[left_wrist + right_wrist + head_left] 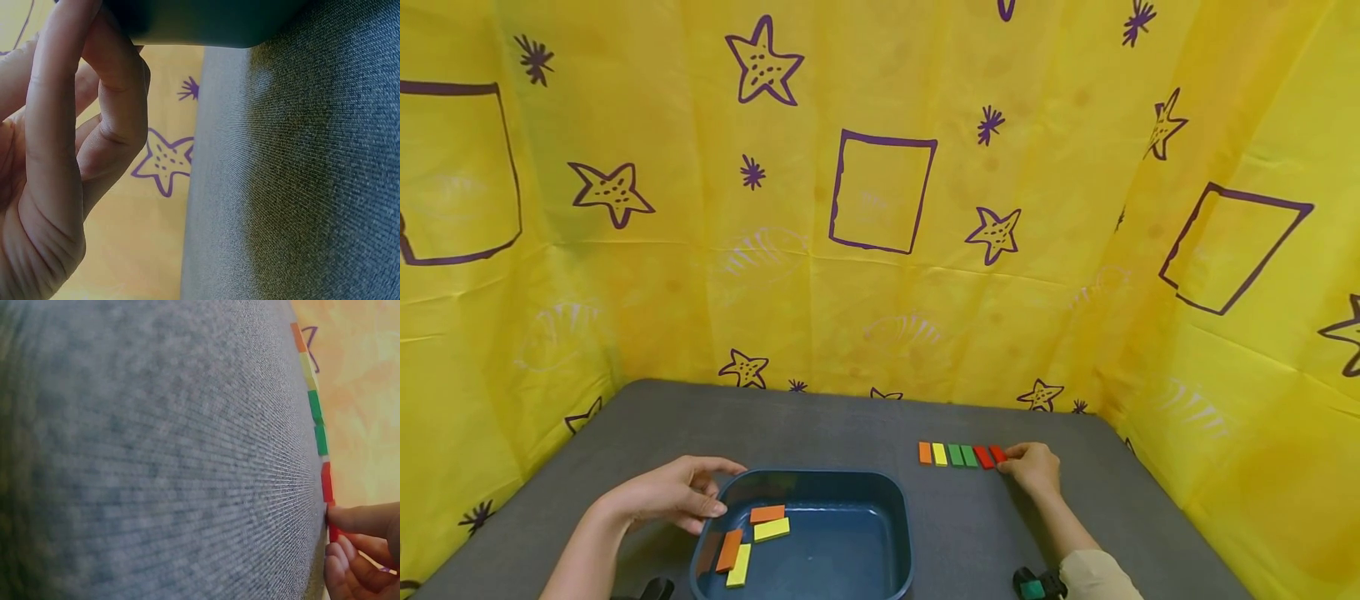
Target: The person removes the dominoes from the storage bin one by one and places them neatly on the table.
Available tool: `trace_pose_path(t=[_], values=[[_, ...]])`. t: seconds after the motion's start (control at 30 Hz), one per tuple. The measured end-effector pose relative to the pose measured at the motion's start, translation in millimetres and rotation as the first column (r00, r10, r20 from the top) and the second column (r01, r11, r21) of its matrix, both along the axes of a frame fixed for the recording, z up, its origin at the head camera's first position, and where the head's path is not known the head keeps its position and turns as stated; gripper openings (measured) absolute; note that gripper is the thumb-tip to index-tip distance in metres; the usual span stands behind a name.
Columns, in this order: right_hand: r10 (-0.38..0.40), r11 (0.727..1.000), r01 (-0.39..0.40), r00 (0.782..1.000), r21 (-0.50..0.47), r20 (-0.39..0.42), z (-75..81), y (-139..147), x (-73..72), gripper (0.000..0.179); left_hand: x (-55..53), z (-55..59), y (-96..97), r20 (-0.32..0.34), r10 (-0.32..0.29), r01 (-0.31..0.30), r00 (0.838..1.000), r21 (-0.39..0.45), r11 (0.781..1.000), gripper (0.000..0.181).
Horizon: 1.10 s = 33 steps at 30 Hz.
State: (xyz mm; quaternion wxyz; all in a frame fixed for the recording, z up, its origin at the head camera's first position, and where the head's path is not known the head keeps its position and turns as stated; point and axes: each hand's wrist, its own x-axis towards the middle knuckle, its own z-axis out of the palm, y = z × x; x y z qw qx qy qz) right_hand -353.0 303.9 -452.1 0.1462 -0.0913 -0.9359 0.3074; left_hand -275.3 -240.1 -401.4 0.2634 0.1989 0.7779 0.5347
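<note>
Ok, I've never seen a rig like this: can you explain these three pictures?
There is no machine: a person works bare-handed. The wide picture is taken from the head, the other two from the left and right wrists. On the grey tabletop stands a dark blue rectangular tray containing two orange rectangular blocks and two yellow rectangular blocks. To its right runs a row of similar blocks: one orange, one yellow, two green, two red. The left hand holds the tray's corner; the right hand pinches the red block at the row's right end.
</note>
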Motion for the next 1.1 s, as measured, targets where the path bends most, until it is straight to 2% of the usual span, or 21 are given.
trace_pose_path(t=[0.37, 0.77, 1.1], values=[[0.0, 1.0, 0.0, 1.0, 0.002, 0.004, 0.6, -1, 1.0, 0.024, 0.5, 0.1, 0.3, 0.001, 0.005, -0.005, 1.0, -0.008, 1.0, 0.069], [-0.047, 0.999, 0.047, 0.999, -0.025, -0.002, 7.3, -4, 3.2, 0.022, -0.4, -1.5, 1.6, 0.005, 0.012, -0.012, 1.0, 0.0, 1.0, 0.066], [-0.001, 0.997, -0.003, 0.999, -0.078, -0.05, 21.7, -18, 4.1, 0.029, -0.4, -0.9, 0.6, 0.002, 0.003, -0.003, 1.0, 0.007, 1.0, 0.067]])
